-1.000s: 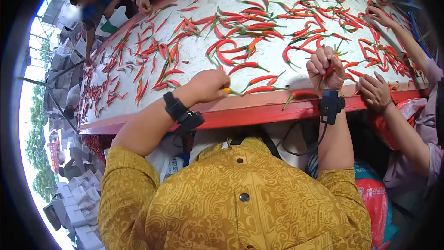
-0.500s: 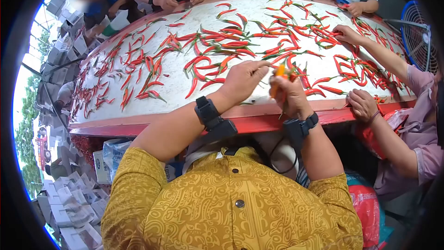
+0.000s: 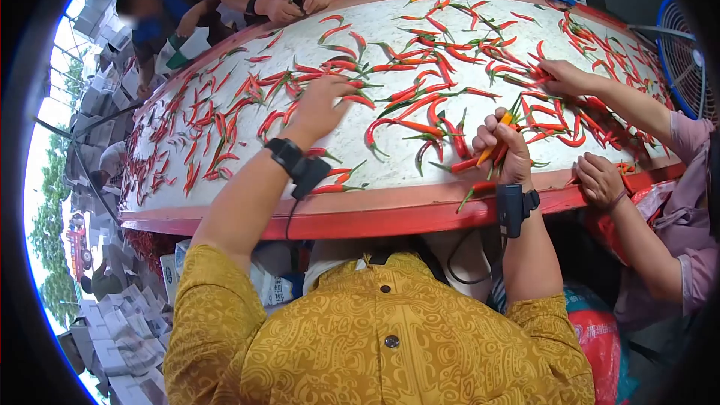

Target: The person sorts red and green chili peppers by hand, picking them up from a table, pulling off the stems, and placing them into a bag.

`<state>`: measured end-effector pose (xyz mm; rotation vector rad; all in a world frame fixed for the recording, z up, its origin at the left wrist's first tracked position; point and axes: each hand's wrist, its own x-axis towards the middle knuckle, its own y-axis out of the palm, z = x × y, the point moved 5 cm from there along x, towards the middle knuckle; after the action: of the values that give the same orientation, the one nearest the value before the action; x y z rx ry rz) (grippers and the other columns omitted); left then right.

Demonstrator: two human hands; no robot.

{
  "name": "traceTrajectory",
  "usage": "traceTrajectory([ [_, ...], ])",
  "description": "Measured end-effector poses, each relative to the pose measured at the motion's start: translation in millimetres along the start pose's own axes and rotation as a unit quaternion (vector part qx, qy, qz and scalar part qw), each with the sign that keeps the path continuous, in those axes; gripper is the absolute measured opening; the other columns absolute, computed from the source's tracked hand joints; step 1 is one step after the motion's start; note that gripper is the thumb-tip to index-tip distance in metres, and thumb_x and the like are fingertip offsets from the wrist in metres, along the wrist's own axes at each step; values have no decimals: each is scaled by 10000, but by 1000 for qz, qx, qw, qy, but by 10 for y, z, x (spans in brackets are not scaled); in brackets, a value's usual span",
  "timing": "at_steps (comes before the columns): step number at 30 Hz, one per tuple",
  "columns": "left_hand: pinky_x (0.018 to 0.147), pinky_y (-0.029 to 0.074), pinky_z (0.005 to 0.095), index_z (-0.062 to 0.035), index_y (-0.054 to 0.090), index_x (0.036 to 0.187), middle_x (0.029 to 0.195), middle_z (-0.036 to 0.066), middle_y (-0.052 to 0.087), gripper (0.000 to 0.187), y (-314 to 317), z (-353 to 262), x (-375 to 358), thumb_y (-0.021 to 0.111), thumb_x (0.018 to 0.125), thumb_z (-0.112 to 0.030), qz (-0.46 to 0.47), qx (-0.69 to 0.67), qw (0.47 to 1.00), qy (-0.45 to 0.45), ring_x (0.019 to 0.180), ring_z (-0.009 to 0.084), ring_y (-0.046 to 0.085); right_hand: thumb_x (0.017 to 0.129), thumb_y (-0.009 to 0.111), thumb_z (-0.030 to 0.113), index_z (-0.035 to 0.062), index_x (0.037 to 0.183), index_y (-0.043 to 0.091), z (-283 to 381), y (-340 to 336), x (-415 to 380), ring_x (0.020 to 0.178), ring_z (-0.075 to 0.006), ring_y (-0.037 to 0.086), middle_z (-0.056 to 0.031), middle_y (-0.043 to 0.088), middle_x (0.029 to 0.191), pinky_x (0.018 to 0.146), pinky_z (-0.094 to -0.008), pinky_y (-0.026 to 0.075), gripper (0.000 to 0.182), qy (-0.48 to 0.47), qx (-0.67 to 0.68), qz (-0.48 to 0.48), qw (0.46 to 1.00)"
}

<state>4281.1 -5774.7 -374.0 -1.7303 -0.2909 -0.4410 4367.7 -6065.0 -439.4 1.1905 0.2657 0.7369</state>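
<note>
Red chili peppers with green stems [image 3: 442,116] lie scattered over a white tabletop [image 3: 420,172]. My left hand [image 3: 324,107] is stretched out over the left-middle part of the table, fingers extended and apart among the peppers, with a red chili [image 3: 358,100] right at the fingertips. Close to the front edge, my right hand [image 3: 511,151] is closed around a small bunch of chili peppers. An orange-yellow chili [image 3: 507,118] sticks up from that fist, and a red one [image 3: 475,192] shows just below it.
The table has a raised red rim [image 3: 360,219]. At the right, a co-worker's hand [image 3: 564,77] reaches into the peppers and their other hand [image 3: 600,180] rests by the rim. Another person's hands [image 3: 300,6] are at the far edge. A fan [image 3: 682,60] stands at the far right.
My left hand has moved left and away from my right hand, out over the peppers. My right hand has shifted right, still holding its bunch. The far-right person's hand has left the table edge.
</note>
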Motion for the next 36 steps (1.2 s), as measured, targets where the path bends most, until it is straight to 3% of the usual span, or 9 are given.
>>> traceTrajectory([
  [6, 811, 436, 400, -76, 638, 907, 964, 108, 599, 222, 649, -759, 337, 617, 763, -243, 59, -36, 996, 60, 926, 295, 542, 805, 595, 98, 92, 957, 545, 298, -175, -47, 634, -114, 504, -27, 554, 775, 611, -270, 431, 160, 4, 2, 14, 1000],
  [8, 724, 448, 408, -61, 638, 791, 847, 111, 599, 243, 620, -714, 480, 619, 767, -302, 147, 43, 984, -92, 815, 293, 557, 810, 590, 115, 89, 946, 539, 369, -202, -56, 624, -115, 506, -25, 553, 761, 603, -272, 431, 147, -3, 2, 12, 1000],
  [9, 667, 442, 408, -53, 628, 720, 761, 110, 585, 292, 556, -696, 585, 615, 773, -340, 65, 37, 995, -63, 740, 294, 559, 812, 587, 128, 88, 937, 533, 407, -215, -51, 612, -115, 505, -25, 551, 754, 597, -269, 428, 142, -6, -1, 9, 1000],
  [16, 845, 444, 410, -150, 587, 1126, 1127, 143, 551, 370, 1016, -604, 1643, 571, 802, -331, 50, 75, 996, -22, 1008, 334, 533, 804, 590, 133, 91, 914, 525, 709, -431, -85, 595, -112, 507, -17, 536, 722, 567, -265, 405, 134, 0, -34, -7, 999],
  [20, 890, 427, 451, -167, 530, 1207, 1281, 112, 441, 407, 1420, -462, 1766, 494, 843, -344, 190, 164, 957, -145, 1089, 342, 500, 801, 595, 143, 91, 923, 528, 907, -550, -115, 605, -114, 504, -14, 536, 724, 566, -265, 400, 148, -5, -34, -17, 999],
  [26, 762, 471, 400, -61, 635, 973, 914, 128, 627, 291, 1326, -218, 1765, 553, 811, -288, 35, 145, 988, -36, 863, 287, 604, 797, 580, 144, 91, 941, 506, 1216, -703, -134, 594, -110, 474, -11, 508, 733, 581, -272, 409, 171, -13, -47, -10, 999],
  [29, 643, 465, 343, -34, 656, 813, 732, 110, 635, 290, 827, -463, 1530, 621, 781, -320, -38, -52, 982, -178, 691, 211, 611, 797, 580, 140, 91, 934, 514, 1364, -758, -156, 595, -107, 470, -10, 503, 735, 590, -269, 390, 160, -8, -34, -2, 999],
  [32, 533, 404, 281, -7, 607, 693, 626, 49, 585, 265, 816, -711, 1140, 700, 729, -253, 115, -82, 978, -151, 581, 99, 519, 798, 582, 140, 89, 934, 519, 1518, -790, -159, 600, -108, 471, -12, 503, 742, 599, -265, 383, 158, 0, -30, 11, 999],
  [36, 629, 467, 323, -29, 618, 761, 713, 101, 622, 212, 1047, -984, 696, 710, 690, -206, 212, -102, 960, -151, 668, 228, 597, 802, 588, 139, 83, 931, 515, 1725, -823, -176, 603, -108, 477, -18, 505, 745, 600, -268, 392, 159, 2, -48, 20, 999],
])
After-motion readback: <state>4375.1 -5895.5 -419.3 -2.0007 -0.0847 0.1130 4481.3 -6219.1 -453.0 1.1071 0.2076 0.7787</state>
